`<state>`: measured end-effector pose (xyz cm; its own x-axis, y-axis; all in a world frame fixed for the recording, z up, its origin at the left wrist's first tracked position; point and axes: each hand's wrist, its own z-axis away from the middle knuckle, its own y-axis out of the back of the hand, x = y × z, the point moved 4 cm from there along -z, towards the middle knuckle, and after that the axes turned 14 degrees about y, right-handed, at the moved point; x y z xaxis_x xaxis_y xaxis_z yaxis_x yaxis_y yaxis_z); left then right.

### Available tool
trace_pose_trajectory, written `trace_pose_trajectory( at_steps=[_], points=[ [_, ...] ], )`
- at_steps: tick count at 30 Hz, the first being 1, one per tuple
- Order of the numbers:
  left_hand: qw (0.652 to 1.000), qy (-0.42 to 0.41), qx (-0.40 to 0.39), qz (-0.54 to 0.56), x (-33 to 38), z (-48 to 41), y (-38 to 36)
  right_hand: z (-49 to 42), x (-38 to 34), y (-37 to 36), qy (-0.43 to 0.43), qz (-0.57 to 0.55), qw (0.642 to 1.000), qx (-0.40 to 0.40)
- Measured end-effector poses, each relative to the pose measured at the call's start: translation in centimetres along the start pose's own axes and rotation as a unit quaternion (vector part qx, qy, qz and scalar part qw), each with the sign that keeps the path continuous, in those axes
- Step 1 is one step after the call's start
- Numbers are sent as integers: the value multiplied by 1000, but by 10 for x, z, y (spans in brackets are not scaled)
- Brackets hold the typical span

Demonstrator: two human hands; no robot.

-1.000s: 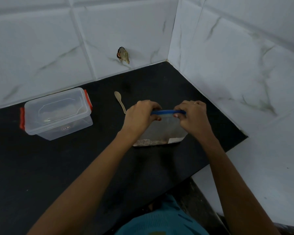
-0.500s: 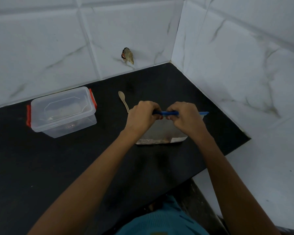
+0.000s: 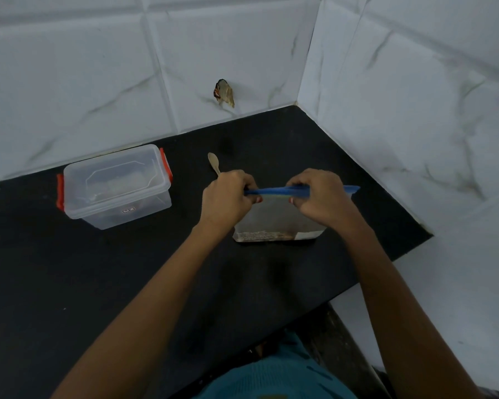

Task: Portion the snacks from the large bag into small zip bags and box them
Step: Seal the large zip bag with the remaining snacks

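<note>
Zip bag (image 3: 274, 223) upright below hands; left hand (image 3: 228, 198) & right hand (image 3: 320, 197) pinch blue strip (image 3: 271, 192), prob. sealed.

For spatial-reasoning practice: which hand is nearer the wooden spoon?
Left. The left hand sits just in front of the spoon, covering its handle end; the right hand is farther right along the blue zip strip, apart from the spoon.

Box (image 3: 116, 185) left of bag (image 3: 274, 223)
</note>
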<state>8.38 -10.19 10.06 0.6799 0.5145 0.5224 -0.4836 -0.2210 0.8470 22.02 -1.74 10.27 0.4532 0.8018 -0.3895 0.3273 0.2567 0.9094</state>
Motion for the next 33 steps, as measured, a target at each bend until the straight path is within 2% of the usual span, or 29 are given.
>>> trace_pose_trajectory(
  at_steps=[4,8,14,17,20,26,33],
  points=[
    [1000,8,-11,18,-2,-3,-2,0,-6,2,23,46,998,-21],
    [999,-12,-23,21,0,-4,-2,-7,-18,-4,59,9,998,-16],
    [997,-52,-49,42,-5,-2,0,-13,-23,-12,50,-25,998,9],
    [995,-50,-37,75,-13,0,4,-14,-24,-11,45,-29,998,22],
    [993,-9,-29,118,-23,0,8,-15,-24,-8,37,-30,998,30],
    [989,37,1,146,-31,-1,1,-15,-27,-8,26,-63,998,-1],
    [989,-8,3,147,-28,2,4,-21,-39,-13,44,-48,998,-12]
  ],
)
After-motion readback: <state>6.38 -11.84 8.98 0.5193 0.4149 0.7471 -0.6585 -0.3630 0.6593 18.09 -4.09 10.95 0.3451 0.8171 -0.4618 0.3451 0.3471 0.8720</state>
